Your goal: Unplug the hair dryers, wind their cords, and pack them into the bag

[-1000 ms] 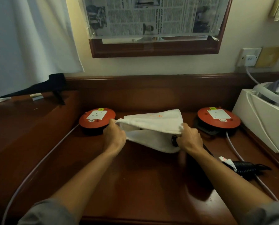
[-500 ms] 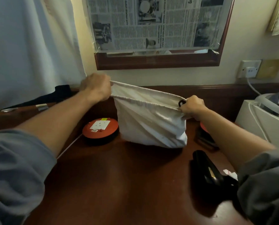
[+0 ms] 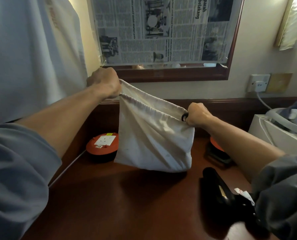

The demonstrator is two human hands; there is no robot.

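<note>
Since a second ago the white drawstring bag [image 3: 154,135] has come up off the desk, where it lay flat between the two reels, and it's barely shifted in the last half second. It hangs above the wooden desk [image 3: 127,205] with its mouth stretched wide. The left hand [image 3: 103,84] is fisted tight around the bag's upper left rim, held higher, and the right hand [image 3: 197,116] is clenched on the right rim, just beside a small black cord stopper [image 3: 185,117]. A black hair dryer [image 3: 217,186] lies on the desk near the right elbow, with a white tag [image 3: 243,194] next to it; I can't read the tag. Behind the bag on the left sits a red extension reel [image 3: 102,144] with a white socket face and a yellow sticker, print too small to read, and a second red reel [image 3: 217,146] peeks out under the right forearm. On the wall, a newspaper [image 3: 161,30] covers a wood-framed mirror [image 3: 230,66], and its headline reads "parah" and "belakang". A white plug [image 3: 259,85] sits in the wall socket on the right.
</note>
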